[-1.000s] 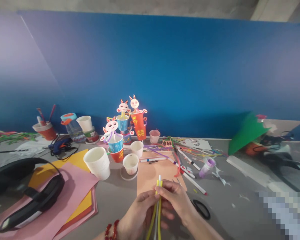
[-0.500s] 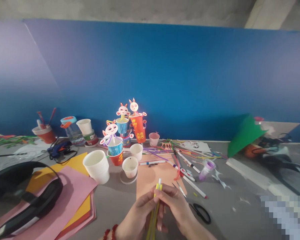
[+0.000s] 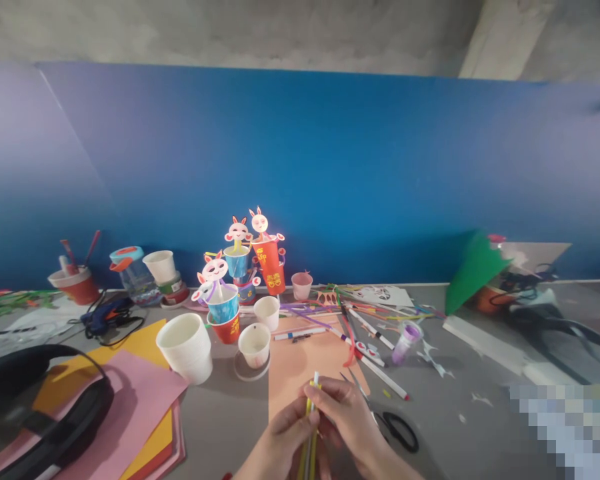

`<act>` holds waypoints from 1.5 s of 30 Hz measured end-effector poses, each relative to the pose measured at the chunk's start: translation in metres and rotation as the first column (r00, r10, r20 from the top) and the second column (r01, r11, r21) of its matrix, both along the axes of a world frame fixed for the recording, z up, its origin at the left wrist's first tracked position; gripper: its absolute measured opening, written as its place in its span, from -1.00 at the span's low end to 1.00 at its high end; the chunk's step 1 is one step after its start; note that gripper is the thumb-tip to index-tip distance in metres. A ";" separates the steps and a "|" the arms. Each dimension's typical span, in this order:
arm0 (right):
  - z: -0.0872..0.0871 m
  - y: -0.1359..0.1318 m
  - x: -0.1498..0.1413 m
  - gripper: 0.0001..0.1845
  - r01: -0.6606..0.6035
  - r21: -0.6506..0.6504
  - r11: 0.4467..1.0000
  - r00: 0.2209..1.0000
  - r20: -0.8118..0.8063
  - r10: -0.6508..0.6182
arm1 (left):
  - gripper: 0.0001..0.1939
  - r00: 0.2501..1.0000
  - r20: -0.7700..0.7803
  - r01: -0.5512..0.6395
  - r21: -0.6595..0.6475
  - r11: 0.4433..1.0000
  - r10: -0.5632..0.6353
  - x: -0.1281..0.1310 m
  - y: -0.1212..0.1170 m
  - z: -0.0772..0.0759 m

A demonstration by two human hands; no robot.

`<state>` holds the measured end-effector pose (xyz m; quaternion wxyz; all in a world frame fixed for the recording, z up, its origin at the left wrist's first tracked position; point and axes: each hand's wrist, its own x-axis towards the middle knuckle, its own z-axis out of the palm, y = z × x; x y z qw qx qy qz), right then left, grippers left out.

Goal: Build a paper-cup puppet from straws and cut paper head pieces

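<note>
Slim yellow and white pipe cleaners, bundled upright, are pinched between the left fingers and right fingers; beyond them lie smooth peach paper and, farther off, red paper cups printed with gold characters.

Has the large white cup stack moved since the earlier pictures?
No. The white cup stack stands at the same corner of the pink sheet; the view itself shifted.
</note>
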<state>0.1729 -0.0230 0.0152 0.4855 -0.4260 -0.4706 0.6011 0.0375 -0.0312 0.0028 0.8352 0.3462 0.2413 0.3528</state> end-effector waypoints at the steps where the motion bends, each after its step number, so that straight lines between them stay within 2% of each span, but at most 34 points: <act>1: 0.000 0.000 0.000 -0.43 0.001 -0.002 1.000 1.000 0.004 -0.001 | -0.74 1.000 0.004 0.003 -0.002 1.000 -0.003 0.000 0.000 0.001; 7: 0.005 0.000 -0.003 -0.38 -0.010 -0.042 0.999 1.000 -0.004 0.010 | -0.69 0.999 -0.048 0.025 -0.011 1.000 -0.025 0.000 0.003 0.000; 13: -0.004 0.002 -0.006 -0.40 -0.030 -0.048 0.998 0.998 0.046 0.032 | -0.65 0.993 -0.100 0.067 0.035 0.997 -0.063 -0.001 0.004 0.000; 16: 0.005 0.000 -0.001 -0.47 -0.036 0.091 0.995 0.987 0.160 0.021 | -0.66 0.994 -0.101 0.047 0.044 0.998 -0.042 -0.002 0.003 0.002; 17: 0.012 -0.001 0.005 -0.50 -0.027 0.180 0.983 0.977 0.212 -0.012 | -0.66 0.995 -0.096 0.029 0.035 0.999 -0.025 -0.002 0.002 0.003; 19: 0.033 -0.004 0.024 -0.51 0.057 0.344 0.937 0.945 0.285 -0.162 | -0.68 0.996 -0.083 -0.042 0.012 0.999 0.043 -0.003 0.002 0.006; 21: 0.053 -0.005 0.057 -0.54 0.266 0.445 0.855 0.861 0.289 -0.418 | -0.68 0.990 -0.070 -0.124 0.008 0.992 0.124 -0.004 0.002 0.010; 22: 0.061 -0.003 0.078 -0.56 0.386 0.472 0.793 0.794 0.268 -0.546 | -0.67 0.985 -0.064 -0.157 0.015 0.987 0.158 -0.005 0.003 0.012; 23: 0.065 0.002 0.102 -0.55 0.476 0.503 0.721 0.720 0.248 -0.648 | -0.67 0.982 -0.058 -0.181 0.026 0.983 0.182 -0.006 0.003 0.013; 24: 0.066 0.008 0.127 -0.55 0.564 0.547 0.619 0.624 0.210 -0.753 | -0.67 0.979 -0.054 -0.195 0.035 0.980 0.197 -0.006 0.004 0.015; 25: 0.063 0.016 0.152 -0.54 0.599 0.589 0.542 0.526 0.220 -0.821 | -0.68 0.977 -0.052 -0.205 0.042 0.978 0.207 -0.006 0.004 0.016; 26: 0.057 0.026 0.175 -0.54 0.576 0.630 0.521 0.437 0.301 -0.848 | -0.68 0.975 -0.049 -0.213 0.046 0.976 0.215 -0.006 0.004 0.017; 27: 0.049 0.036 0.197 -0.55 0.513 0.669 0.538 0.350 0.409 -0.843 | -0.68 0.975 -0.046 -0.217 0.050 0.975 0.219 -0.006 0.004 0.017; 28: 0.039 0.046 0.215 -0.58 0.417 0.677 0.607 0.288 0.535 -0.794 | -0.67 0.975 -0.038 -0.215 0.052 0.975 0.217 -0.005 0.004 0.017; 30: 0.018 0.062 0.238 -0.70 0.336 0.642 0.689 0.310 0.615 -0.725 | -0.64 0.980 -0.022 -0.197 0.052 0.979 0.198 -0.004 0.003 0.014; 32: 0.001 0.072 0.246 -0.77 0.254 0.615 0.747 0.358 0.658 -0.663 | -0.61 0.984 -0.009 -0.175 0.056 0.983 0.176 -0.002 0.004 0.011; 36: -0.018 0.080 0.242 -0.83 0.193 0.587 0.786 0.435 0.667 -0.605 | -0.62 0.986 -0.002 -0.167 0.078 0.983 0.168 -0.002 0.007 0.006; 38: -0.021 0.083 0.243 -0.87 0.226 0.572 0.788 0.470 0.645 -0.603 | -0.60 0.987 -0.006 -0.161 0.084 0.983 0.163 -0.003 0.008 0.004; 41: -0.016 0.084 0.251 -0.70 0.345 0.550 0.761 0.507 0.573 -0.644 | -0.56 0.988 -0.016 -0.149 0.101 0.984 0.152 -0.003 0.009 0.002; 45: 0.010 0.073 0.264 -0.48 0.510 0.533 0.676 0.529 0.425 -0.734 | -0.53 0.981 -0.028 -0.188 0.144 0.972 0.193 -0.003 0.010 0.004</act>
